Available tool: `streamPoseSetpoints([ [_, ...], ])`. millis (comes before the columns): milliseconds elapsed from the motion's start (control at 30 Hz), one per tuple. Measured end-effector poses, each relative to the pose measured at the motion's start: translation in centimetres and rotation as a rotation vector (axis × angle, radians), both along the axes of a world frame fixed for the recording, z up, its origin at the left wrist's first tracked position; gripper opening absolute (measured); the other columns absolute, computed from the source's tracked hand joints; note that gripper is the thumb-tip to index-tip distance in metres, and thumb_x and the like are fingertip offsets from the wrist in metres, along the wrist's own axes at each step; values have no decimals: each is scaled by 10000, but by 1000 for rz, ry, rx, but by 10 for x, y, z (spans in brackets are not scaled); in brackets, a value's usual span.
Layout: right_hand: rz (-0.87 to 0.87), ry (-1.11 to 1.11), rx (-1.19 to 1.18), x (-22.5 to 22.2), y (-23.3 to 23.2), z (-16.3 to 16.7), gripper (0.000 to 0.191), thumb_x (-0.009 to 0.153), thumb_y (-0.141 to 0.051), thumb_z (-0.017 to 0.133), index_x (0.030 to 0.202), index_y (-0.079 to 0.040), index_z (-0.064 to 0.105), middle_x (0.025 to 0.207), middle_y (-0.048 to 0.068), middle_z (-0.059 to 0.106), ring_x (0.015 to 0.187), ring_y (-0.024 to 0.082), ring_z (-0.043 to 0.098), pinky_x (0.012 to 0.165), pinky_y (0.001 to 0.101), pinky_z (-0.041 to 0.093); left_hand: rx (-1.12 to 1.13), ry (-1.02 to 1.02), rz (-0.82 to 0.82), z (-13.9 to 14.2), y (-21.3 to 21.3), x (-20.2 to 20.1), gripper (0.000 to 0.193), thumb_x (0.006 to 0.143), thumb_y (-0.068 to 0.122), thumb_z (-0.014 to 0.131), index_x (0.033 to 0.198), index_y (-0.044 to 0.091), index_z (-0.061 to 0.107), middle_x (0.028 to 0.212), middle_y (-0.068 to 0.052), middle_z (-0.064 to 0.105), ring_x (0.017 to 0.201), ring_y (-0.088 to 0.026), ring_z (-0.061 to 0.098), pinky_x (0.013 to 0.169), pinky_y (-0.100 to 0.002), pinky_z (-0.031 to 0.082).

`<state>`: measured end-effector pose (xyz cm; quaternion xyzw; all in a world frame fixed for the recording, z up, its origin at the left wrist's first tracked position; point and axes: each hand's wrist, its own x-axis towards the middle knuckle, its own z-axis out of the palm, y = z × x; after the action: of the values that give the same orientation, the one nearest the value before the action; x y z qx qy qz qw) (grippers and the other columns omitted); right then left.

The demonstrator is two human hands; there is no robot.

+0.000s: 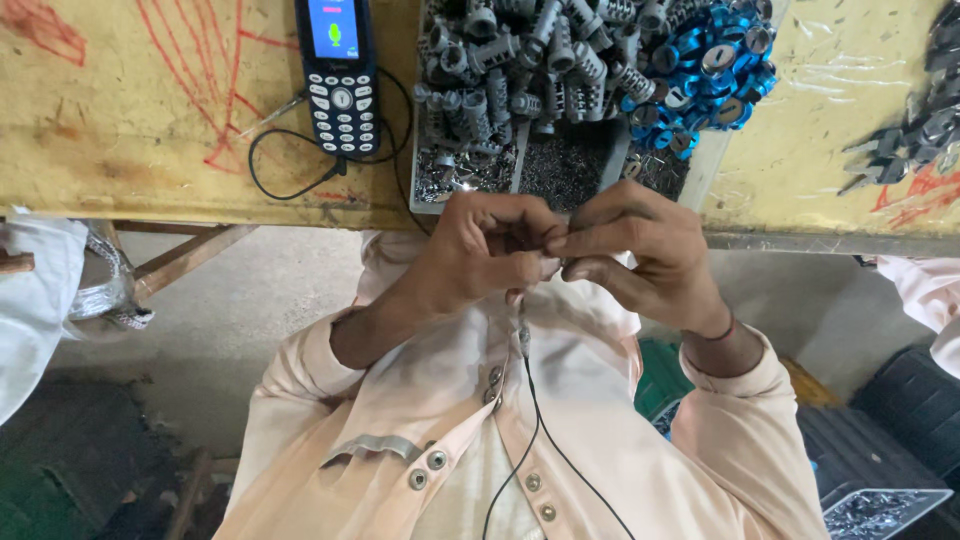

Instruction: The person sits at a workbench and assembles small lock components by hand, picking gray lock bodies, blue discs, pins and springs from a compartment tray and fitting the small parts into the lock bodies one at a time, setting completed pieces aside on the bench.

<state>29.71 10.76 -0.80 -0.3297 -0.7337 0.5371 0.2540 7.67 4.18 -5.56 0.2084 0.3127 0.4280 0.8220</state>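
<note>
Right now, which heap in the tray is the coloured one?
The heap of blue rings at one end of the tray. Their shiny blue rims stand out; the cylinders piled beside them are plain grey, and the small bits below are dark.

My yellow workbench point(150, 130), red-scribbled: one keypad phone point(338, 75) with cable point(290, 180), one tray point(520, 170) of grey and blue parts, loose keys point(905, 140).

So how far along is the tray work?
Done, apparently: blue-capped pieces heaped in the tray. In hand: left hand and right hand pinch one small part together, mostly hidden. Left: a big heap of grey cylinders and loose metal bits.
</note>
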Motion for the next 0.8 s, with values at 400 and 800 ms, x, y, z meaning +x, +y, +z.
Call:
streamPoseSetpoints([
  [400, -267, -478, 299, 0, 18, 23, 289, 953, 61, 810, 1173, -20, 641, 1140, 114, 650, 917, 222, 677, 792, 312, 543, 173, 193, -24, 3, 5, 8, 145, 940, 100, 721, 1036, -5, 694, 940, -19, 691, 844, -44, 653, 782, -229, 577],
  [800, -354, 202, -400, 11, -17, -25, 316, 907, 95, 695, 1201, -16, 663, 1268, 128, 607, 1121, 182, 612, 938, 292, 537, 110, -182, 36, -5, 24, 12, 92, 958, 36, 671, 1015, -30, 642, 1033, -137, 685, 859, -189, 682, 878, -355, 587],
])
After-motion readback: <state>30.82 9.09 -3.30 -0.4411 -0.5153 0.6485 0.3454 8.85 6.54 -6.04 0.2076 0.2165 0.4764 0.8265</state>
